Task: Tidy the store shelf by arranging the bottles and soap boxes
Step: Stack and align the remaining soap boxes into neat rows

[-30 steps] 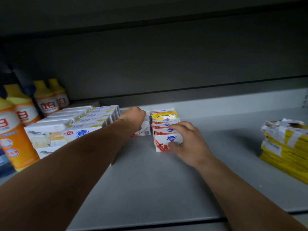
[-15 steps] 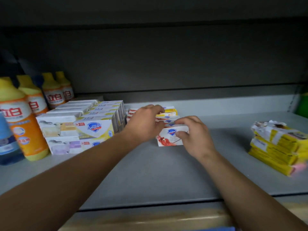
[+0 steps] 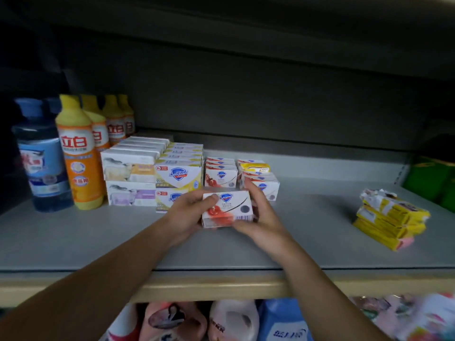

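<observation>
2 hands, left hand (image 3: 187, 212) and right hand (image 3: 261, 217), are clamping curled fingers on opposite ends of 1 soap box (image 3: 227, 208), lifting it clear above the shelf (image 3: 73, 242), probably for re-slotting into the red rows (image 3: 221, 172).

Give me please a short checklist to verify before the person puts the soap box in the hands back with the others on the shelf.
1. Both hands hold the box: ok. The left hand and right hand grip the red and white soap box from both sides.
2. Box lifted off the shelf: cannot tell; the hands hide its underside.
3. Matching row found: ok. The red and white boxes stand directly behind.
4. Free space in front of that row: cannot tell; the held box covers it.
5. Odd item nearby: not ok. A yellow pack lies on the right stack of soap boxes.
6. Box undamaged: ok on the visible face.
</observation>
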Available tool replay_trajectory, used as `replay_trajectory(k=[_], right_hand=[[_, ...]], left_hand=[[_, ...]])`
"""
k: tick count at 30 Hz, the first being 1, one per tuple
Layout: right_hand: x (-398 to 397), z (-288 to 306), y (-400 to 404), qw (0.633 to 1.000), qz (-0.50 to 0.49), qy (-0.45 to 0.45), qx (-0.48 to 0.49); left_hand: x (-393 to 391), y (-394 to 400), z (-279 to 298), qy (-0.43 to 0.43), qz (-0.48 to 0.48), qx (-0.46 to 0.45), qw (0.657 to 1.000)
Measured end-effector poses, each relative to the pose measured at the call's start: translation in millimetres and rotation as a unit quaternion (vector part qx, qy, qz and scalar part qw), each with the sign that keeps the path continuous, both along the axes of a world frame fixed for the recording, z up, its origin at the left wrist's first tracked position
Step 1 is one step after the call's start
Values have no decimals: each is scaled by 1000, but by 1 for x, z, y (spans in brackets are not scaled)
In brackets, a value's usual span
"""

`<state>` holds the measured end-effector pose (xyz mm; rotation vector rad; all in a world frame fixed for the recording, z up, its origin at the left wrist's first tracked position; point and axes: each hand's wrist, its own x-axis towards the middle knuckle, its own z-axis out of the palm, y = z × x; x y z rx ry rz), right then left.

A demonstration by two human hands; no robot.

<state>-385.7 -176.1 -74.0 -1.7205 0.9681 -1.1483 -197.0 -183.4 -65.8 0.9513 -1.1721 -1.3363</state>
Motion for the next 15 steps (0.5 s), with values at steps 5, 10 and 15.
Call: replay_trajectory(k=[5, 10, 15], right_hand=[[3, -17, -5, 996, -84, -29, -23], [12, -9, -1, 982, -173, -58, 39], [14, -2, -1, 969, -227, -40, 86]], left_hand=[[4, -4, -7, 26, 15, 7, 1000], [4, -2, -3, -11, 11, 14, 1000], [1, -4, -4, -124, 55, 19, 991]])
